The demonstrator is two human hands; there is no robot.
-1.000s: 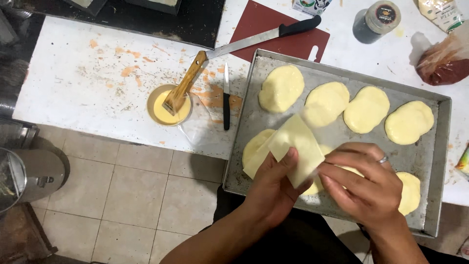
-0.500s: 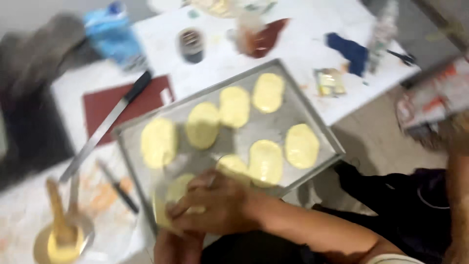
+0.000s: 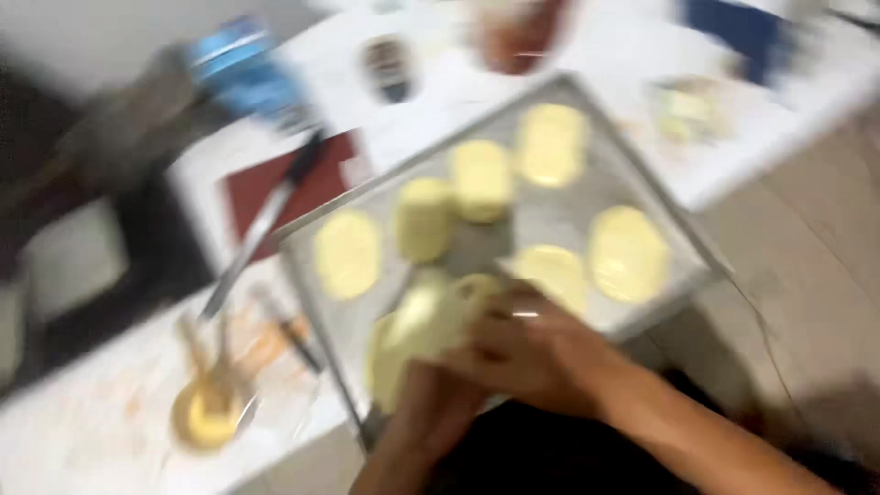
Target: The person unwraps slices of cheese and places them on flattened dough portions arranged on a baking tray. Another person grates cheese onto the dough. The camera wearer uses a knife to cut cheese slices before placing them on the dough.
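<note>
The picture is badly blurred by head motion. A metal baking tray lies tilted across the white table, with several pale yellow dough rounds on it. Both hands are over the tray's near end. My left hand and my right hand meet on a pale yellow piece of dough and hold it between the fingers. A ring shows on my right hand.
A long knife lies on a dark red board left of the tray. A small yellow bowl with a brush stands near the table's front left. Blurred jars and packets sit at the back. Tiled floor shows at the right.
The view has swung and tilted, so the tray now sits diagonally. Both hands stay at the tray's near end on the pale dough piece.
</note>
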